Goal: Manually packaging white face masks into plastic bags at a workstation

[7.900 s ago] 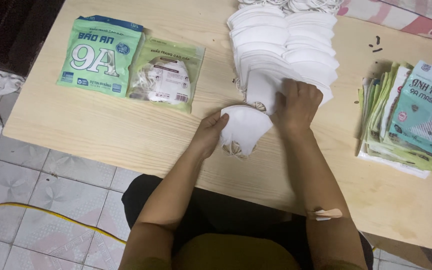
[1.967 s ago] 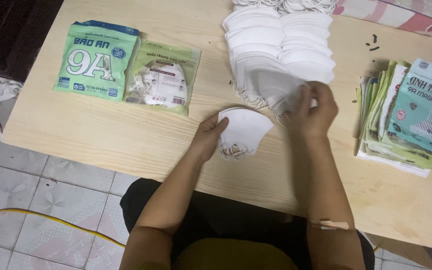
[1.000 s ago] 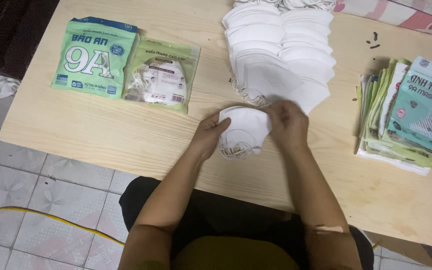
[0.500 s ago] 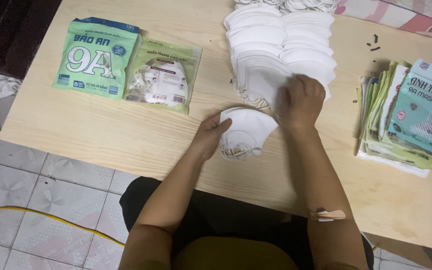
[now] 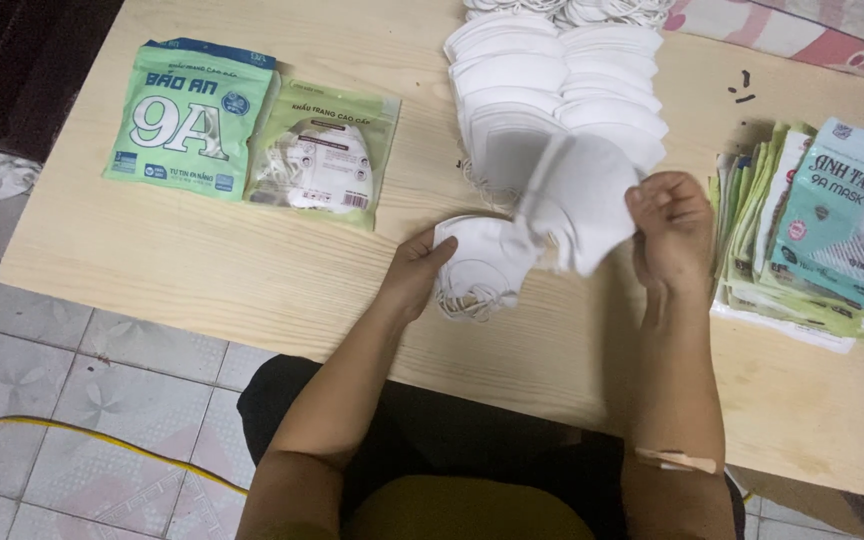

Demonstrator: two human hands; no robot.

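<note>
While the right hand (image 5: 674,232) lifts one white mask (image 5: 582,200), pinched at its edge above the worktop (image 5: 202,270), the left hand (image 5: 420,270) rests flat against a small stack of masks (image 5: 477,262) near the front edge. Judged early: two rows of loose masks (image 5: 552,95) remain behind, and only two filled green packets (image 5: 252,135) lie far left. Empty pouches (image 5: 802,235) wait at the right. Pale wood surface; tiled floor (image 5: 72,400) below, yellow cable (image 5: 92,435) across it.
</note>
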